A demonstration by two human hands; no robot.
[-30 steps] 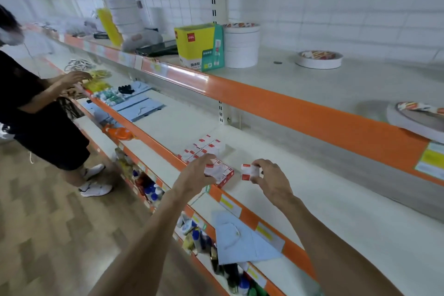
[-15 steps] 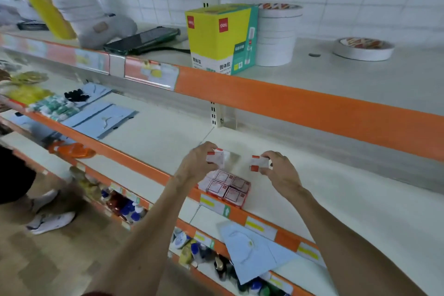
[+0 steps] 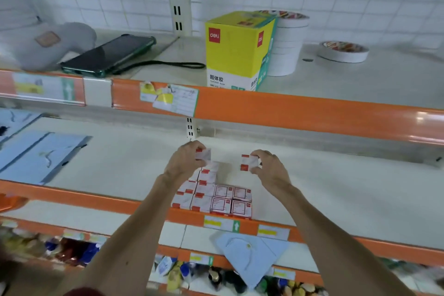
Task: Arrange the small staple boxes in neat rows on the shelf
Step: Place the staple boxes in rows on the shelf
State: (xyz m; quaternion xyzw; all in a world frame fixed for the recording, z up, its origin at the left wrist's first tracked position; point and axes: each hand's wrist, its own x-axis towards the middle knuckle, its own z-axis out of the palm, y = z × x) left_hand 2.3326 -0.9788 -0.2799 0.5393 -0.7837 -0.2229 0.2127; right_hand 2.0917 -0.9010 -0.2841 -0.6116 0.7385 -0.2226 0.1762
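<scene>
Several small red-and-white staple boxes [image 3: 211,196] stand in rows on the middle shelf [image 3: 336,194], close to its orange front edge. My left hand [image 3: 183,162] pinches one staple box [image 3: 203,154] above the back of the rows. My right hand [image 3: 270,168] pinches another staple box [image 3: 248,163] a little to the right, above bare shelf behind the group. Both boxes are held off the shelf, about a hand's width apart.
On the upper shelf lie a dark phone [image 3: 110,55] with a strap, a yellow glue carton [image 3: 236,51], a stack of tape rolls [image 3: 287,43] and a single tape roll [image 3: 343,51]. Blue folders [image 3: 40,156] lie left on the middle shelf. Bottles fill the lowest shelf [image 3: 216,276].
My view swung right and closer to the shelf; the other person left the frame. My left hand lifted a box from the group, and both hands rose and moved deeper over the shelf.
</scene>
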